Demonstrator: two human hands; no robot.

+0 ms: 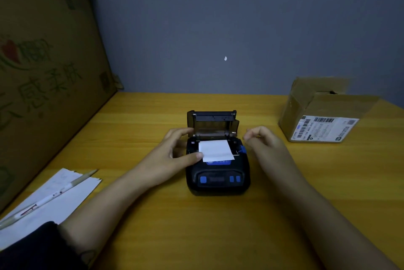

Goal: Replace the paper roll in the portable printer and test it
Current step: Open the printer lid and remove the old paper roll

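A black portable printer [217,179] with blue buttons sits in the middle of the yellow wooden table [218,226]. Its lid [212,121] stands raised at the back. A white strip of paper [215,150] lies pulled forward out of the roll compartment and over the front edge. My left hand [175,151] rests against the printer's left side, fingers behind the lid hinge and thumb pressing the paper's left edge. My right hand [263,140] hovers just right of the printer, fingers loosely curled, holding nothing. The roll itself is hidden under the strip.
A small cardboard parcel [321,110] with shipping labels stands at the back right. A sheet of white paper [54,202] with a pen [50,197] on it lies at the front left. A large printed cardboard box [43,73] walls the left side. A grey wall is behind.
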